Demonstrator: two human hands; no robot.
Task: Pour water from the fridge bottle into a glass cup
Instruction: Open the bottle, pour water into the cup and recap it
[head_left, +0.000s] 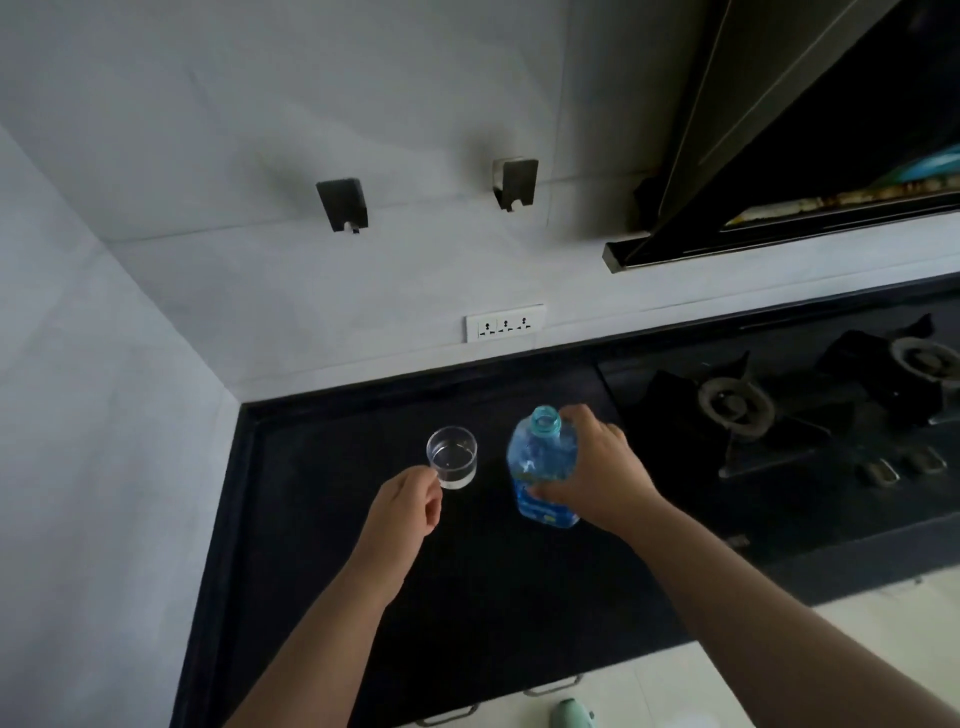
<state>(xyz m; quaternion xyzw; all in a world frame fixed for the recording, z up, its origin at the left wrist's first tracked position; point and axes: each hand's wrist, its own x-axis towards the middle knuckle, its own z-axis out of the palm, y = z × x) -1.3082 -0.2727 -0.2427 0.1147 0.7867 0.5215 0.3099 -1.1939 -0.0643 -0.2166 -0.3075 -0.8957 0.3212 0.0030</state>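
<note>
- The right hand has its fingers wrapped around the blue bottle, clasping the body from its 3 o'clock side; the bottle stands upright on the dark bench with its mouth uncapped.
- The left hand sits at 7 o'clock of the glass cup, fingers loosely curled with the tips at the wall; whether they pinch the glass or only touch it I cannot tell.
- The cup rests on the bench at 9 o'clock of the bottle, near but apart, and seems to hold some clear water already.
- To pour well: steady the cup with the left hand, lift the bottle, bring its mouth over the rim, and tilt slowly, since a full bottle gushes.
- The hob lies well away at 3 o'clock, clear of the pour.
</note>
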